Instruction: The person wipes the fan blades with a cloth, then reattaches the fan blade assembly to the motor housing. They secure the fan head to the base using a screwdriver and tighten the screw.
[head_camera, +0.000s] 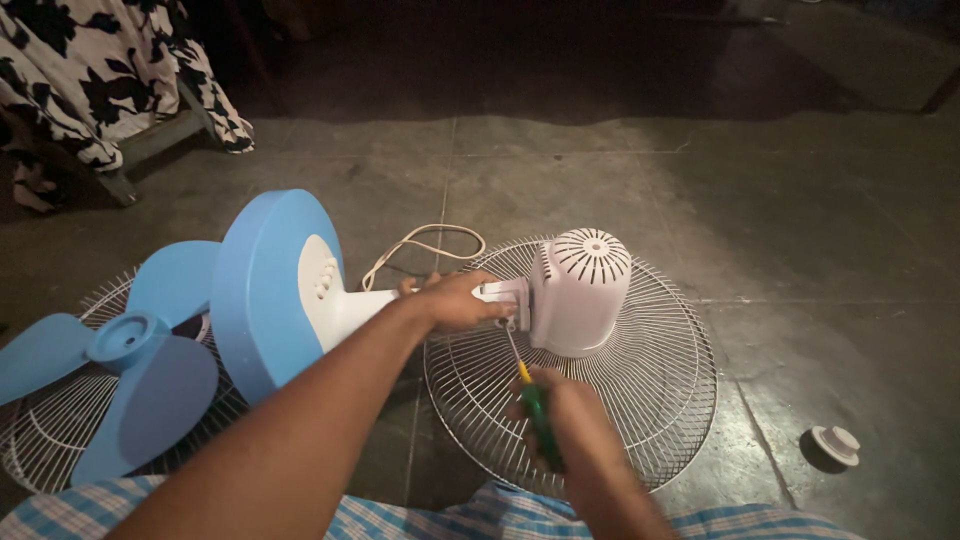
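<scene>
**Two hands on a fan laid out on the floor**

Checked blue cloth (420, 515) fills the bottom edge, closest to the lens, with both forearms rising out of it. The right hand (565, 415) is curled tight around a green screwdriver (535, 405), whose yellow collar and thin metal shaft angle up and left; the tip reaches the neck joint (505, 293) just below the left hand. The left hand (455, 300) is wrapped over that white neck, fingers pressed down on it, right beside the motor housing (582, 290).

The housing, white with a slotted vent on top, sits on a round wire grille (660, 380) that lies flat on the grey floor (800, 220). The neck runs left from it to the blue-and-white base (265, 290), which is tipped on its edge. A pale cord (425, 240) loops on the floor behind the hands.

Farther left, the blue blade (120, 380) rests on a second grille (40, 450). A small white cap (836, 443) lies by itself well off to the right. Black-and-white patterned fabric (90, 70) hangs over furniture in the top left corner.
</scene>
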